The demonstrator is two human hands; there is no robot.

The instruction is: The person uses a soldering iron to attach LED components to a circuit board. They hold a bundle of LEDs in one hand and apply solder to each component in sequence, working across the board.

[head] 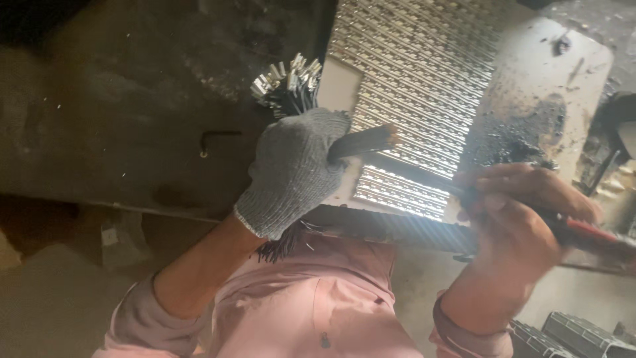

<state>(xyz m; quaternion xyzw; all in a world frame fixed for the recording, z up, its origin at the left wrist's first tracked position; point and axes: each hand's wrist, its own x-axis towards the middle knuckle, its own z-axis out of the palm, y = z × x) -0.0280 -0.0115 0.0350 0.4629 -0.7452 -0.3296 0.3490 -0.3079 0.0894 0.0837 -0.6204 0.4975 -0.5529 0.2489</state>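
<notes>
My left hand (295, 169) wears a grey knitted glove and is closed around a bundle of thin dark strips with shiny metal ends (288, 83), which fan out above the fist. A dark brown stub (364, 141) sticks out of the fist to the right. My right hand (513, 225) is bare, blurred, and grips a tool with a red and black handle (589, 232) that points to the right. The tool's working tip is hidden. The two hands are apart, with the right one lower.
Behind the hands lies a panel of many rows of small shiny metal parts (417, 73). To its right a pale metal plate (550, 73) carries dark filings. A bent hex key (215, 138) lies on the dark bench surface (99, 99). Grey ribbed crates (583, 335) sit at lower right.
</notes>
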